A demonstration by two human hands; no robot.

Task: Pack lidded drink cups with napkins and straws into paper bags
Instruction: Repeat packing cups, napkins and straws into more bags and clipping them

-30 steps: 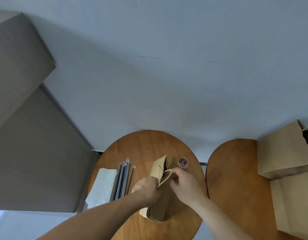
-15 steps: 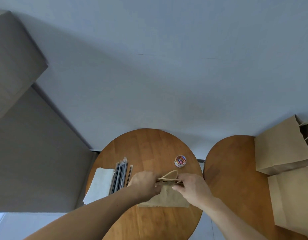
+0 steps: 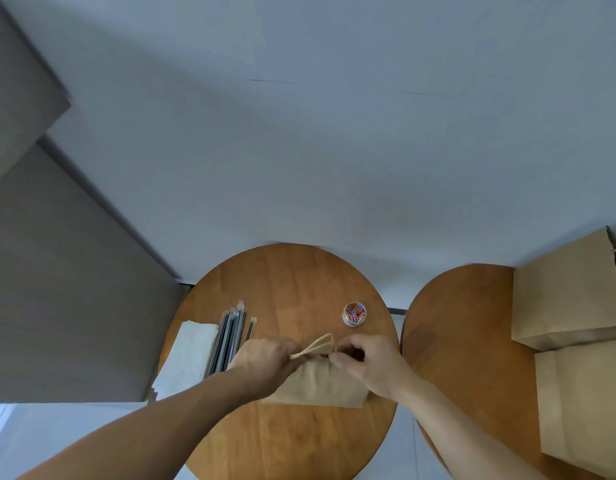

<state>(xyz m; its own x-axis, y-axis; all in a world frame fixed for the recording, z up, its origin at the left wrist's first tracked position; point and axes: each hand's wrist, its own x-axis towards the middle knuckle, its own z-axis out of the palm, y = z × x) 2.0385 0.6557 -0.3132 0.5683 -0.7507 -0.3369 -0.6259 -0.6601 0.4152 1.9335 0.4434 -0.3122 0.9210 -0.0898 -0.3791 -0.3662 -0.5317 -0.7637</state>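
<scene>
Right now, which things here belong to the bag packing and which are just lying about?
Job: small paper bag, gripped at its top by left hand and right hand; wrapped straws; napkins; two larger paper bags.
Lying about: tub of coloured paper clips, untouched.

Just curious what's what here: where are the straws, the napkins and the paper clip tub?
straws (image 3: pixel 230 341), head view, middle of the wrapped bundle.
napkins (image 3: pixel 189 358), head view, top sheet of the white stack.
paper clip tub (image 3: pixel 353 323), head view, its white near wall.

No text, label or number can be read anywhere.
</scene>
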